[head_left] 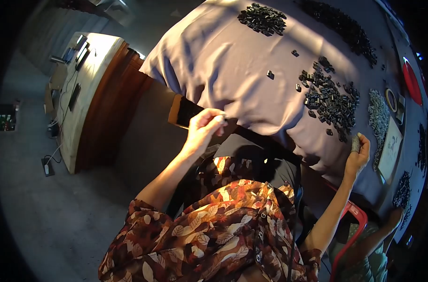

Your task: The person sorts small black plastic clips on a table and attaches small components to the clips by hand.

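My left hand (205, 130) is raised at the table's near edge, beside an open box (176, 111) with a dark inside. Its thumb and fingers are pinched together, with a tiny dark spot at the tips that I cannot make out. My right hand (358, 157) is at the near side of a loose pile of small black parts (334, 101). A grey cover (355, 143) is on one of its digits. The fingertips there come together, and whatever may lie between them is too small to see. Single black parts (270, 74) lie apart from the pile.
A pinkish-grey cloth (233, 61) drapes the table. More black heaps (262, 19) lie farther back. On the right are a grey heap (378, 115), a tape roll (391, 100), a pale board (392, 148) and a red object (411, 81). Another person's arm (378, 239) reaches in beside a red chair (357, 214).
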A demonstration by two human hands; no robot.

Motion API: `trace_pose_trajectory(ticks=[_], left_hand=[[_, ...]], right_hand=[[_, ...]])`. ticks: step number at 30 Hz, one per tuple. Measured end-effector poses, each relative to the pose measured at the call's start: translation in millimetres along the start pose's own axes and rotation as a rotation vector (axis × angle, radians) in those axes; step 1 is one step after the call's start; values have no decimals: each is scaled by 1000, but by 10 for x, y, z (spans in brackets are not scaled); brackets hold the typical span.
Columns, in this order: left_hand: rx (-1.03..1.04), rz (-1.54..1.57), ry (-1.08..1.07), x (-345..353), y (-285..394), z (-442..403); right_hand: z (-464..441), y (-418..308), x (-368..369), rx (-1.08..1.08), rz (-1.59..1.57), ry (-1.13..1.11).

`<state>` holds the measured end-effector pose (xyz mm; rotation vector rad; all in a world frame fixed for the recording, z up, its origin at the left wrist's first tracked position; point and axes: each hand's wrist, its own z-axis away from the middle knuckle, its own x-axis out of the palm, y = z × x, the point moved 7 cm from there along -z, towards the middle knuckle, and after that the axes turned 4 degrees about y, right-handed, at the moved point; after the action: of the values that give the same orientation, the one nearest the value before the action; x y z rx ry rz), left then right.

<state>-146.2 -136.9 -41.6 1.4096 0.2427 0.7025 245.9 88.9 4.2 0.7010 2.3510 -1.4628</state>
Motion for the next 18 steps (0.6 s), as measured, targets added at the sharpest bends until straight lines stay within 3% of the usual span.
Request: trace_pose_trajectory(ticks=[6,8,10,14,16,18], left_hand=[[50,-356,263,-1057,-307,-160],[-20,-436,299,-1352,-501,-356],[2,-722,384,-1542,-604,-506],[110,-958,294,-1313,-493,-474],[267,-1027,171,-972,-278,-326],[262,-982,100,-566,-18,-159]], right_hand=[[-13,-52,17,-31,56,-3],[-7,-40,12,-52,59,0],[-12,-90,4,-44,127,-4],[3,-48,3,-47,51,9],[-4,-24,7,-56,31,17],[6,-33,-5,-48,32,28]])
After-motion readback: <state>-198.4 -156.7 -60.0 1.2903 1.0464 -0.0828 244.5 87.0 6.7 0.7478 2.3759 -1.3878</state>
